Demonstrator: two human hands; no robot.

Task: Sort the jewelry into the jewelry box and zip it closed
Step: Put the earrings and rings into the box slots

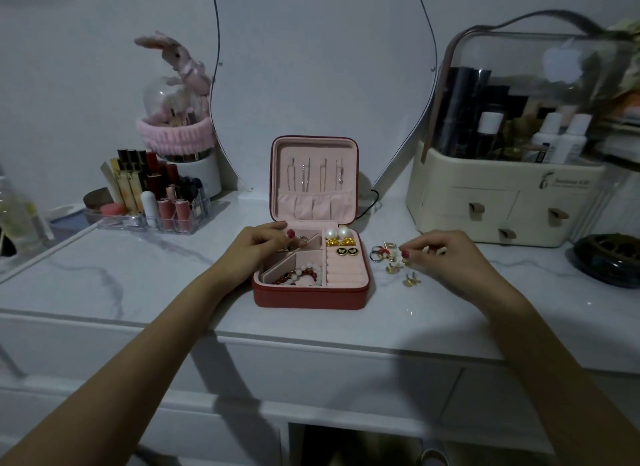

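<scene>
Centre frame: the open box (310,257) holds bracelets, pearl and gold earrings. Left hand (266,245) pinches a ring (302,238) over its upper-left compartment; right hand (438,254) pinches one of the loose pieces (393,259) right of the box. Sorting partly done; zipping remains.

Glossy marbled tabletop (145,275), red grained jewelry box (308,297) lined in matt pink velvet, shiny pearl earrings (337,233).

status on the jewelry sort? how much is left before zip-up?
Done: bead bracelets, pearl earrings and black studs sit in the open jewelry box. In hand: left hand places a piece in a back compartment; right hand pinches one from the loose pile. Left: remaining pile, empty ring rolls, zipping.
</scene>
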